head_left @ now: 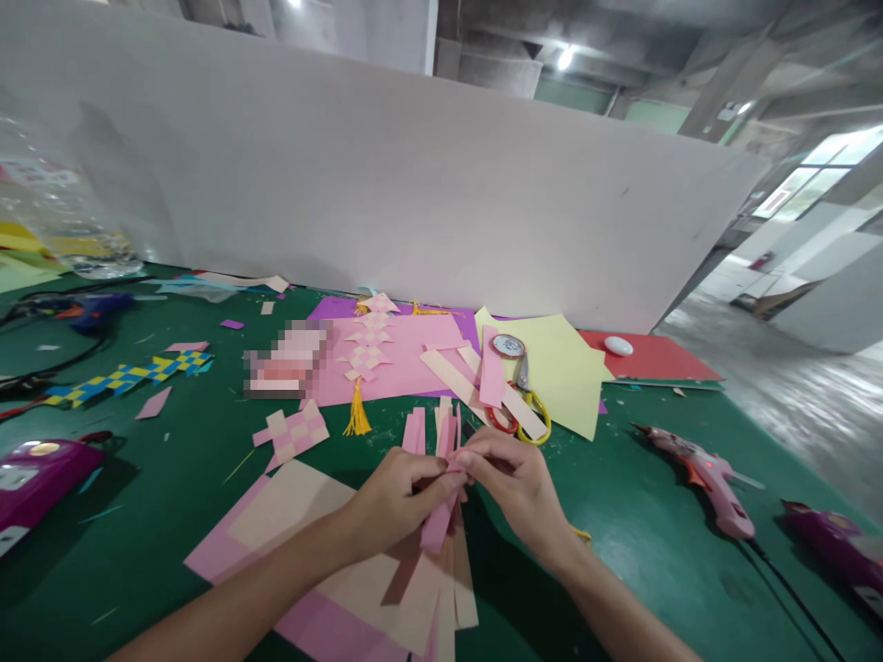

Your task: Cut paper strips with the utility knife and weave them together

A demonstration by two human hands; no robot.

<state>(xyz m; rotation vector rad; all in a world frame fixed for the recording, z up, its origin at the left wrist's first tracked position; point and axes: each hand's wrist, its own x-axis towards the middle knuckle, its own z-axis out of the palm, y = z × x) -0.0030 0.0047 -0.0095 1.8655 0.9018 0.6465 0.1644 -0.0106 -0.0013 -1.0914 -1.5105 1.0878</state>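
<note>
No text we can read. Round disc (509,346), 3 o'clock just off view centre: dark print, too small for us. Clear bottle (97,246), between 9 and 10 o'clock: label (38,173) too blurred to make out.

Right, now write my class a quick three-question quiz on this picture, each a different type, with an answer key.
1. Short answer: What are the left hand and right hand holding together?
2. True or false: In the picture, the pink glue gun lies to the left of both hands.
3. Multiple choice: What colour is the tassel at the near end of the pink-and-cream ornament?
A) blue
B) yellow
C) red

Key:
1. A pink paper strip.
2. False; the pink glue gun lies to their right.
3. B
</note>
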